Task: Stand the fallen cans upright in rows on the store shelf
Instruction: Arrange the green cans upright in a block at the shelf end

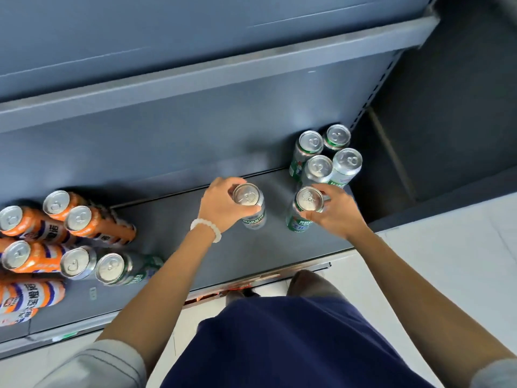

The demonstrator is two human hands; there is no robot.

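two silver-and-green cans stand upright mid-shelf (173, 233), one (249, 204) left of the other (303, 208). four more silver-green cans (326, 155) stand clustered at the shelf's back right corner. orange cans (56, 219) and two silver-green cans (106, 267) stand together toward the left end.

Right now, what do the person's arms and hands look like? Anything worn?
Both forearms are bare. The left hand has a bracelet of white beads round its wrist. The right hand shows no jewellery or glove. Short light grey sleeves, left and right, end at about the elbows at the bottom edge of the view. No watch is visible.
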